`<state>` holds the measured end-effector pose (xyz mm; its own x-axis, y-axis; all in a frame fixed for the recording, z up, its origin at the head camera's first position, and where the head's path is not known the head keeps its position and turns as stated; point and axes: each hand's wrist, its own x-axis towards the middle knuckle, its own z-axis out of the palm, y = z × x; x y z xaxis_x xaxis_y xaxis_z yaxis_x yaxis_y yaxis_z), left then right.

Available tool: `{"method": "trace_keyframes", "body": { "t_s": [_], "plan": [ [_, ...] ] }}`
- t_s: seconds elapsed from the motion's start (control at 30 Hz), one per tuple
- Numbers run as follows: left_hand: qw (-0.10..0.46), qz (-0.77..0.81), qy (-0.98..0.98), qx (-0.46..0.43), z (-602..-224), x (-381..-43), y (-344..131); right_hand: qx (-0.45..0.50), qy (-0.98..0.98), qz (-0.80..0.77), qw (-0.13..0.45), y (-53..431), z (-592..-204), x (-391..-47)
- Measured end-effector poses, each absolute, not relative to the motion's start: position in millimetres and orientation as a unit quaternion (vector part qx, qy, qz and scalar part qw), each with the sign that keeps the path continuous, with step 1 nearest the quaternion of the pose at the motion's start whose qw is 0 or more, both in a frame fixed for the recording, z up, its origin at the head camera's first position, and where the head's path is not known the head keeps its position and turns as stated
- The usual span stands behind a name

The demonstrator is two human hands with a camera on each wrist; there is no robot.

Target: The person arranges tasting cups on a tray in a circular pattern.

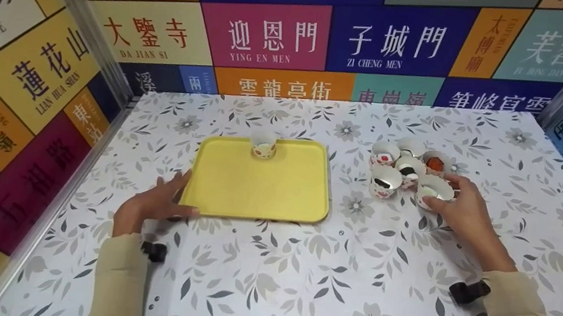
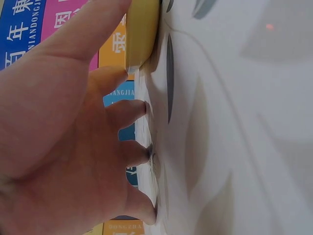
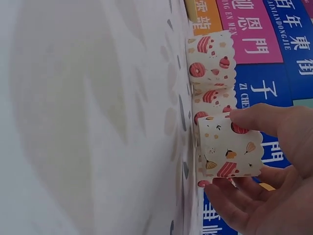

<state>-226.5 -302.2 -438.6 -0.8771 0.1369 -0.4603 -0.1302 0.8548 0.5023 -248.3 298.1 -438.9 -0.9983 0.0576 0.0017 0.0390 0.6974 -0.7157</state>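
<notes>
My right hand [image 1: 468, 210] pinches a printed paper cup [image 3: 230, 147] by its sides, thumb on the near side and fingers round the far side. Something pale shows inside this cup in the head view. Close against it stand several similar cups, one holding an orange-red item [image 1: 435, 163], another a dark item [image 1: 382, 183]. My left hand [image 1: 155, 201] rests at the left front corner of a yellow tray [image 1: 256, 192]. Its thumb lies along the front edge, and its other fingers spread with tips down on the table. One paper cup [image 1: 263, 146] stands at the tray's back edge.
A white tablecloth [image 1: 266, 279] with grey flowers and leaves covers the table. Colourful panels [image 1: 264, 32] with Chinese lettering rise behind the table and at both sides. A small black device [image 1: 469, 292] sits at the right wrist, another [image 1: 154, 251] at the left.
</notes>
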Motion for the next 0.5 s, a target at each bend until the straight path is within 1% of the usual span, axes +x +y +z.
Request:
{"method": "trace_keyframes", "body": {
  "t_s": [0.5],
  "plan": [
    [0.250, 0.264, 0.932, -0.003, -437, -226, -301, -0.040, -0.919, 0.391, 0.017, 280, -425, -236]
  ]
}}
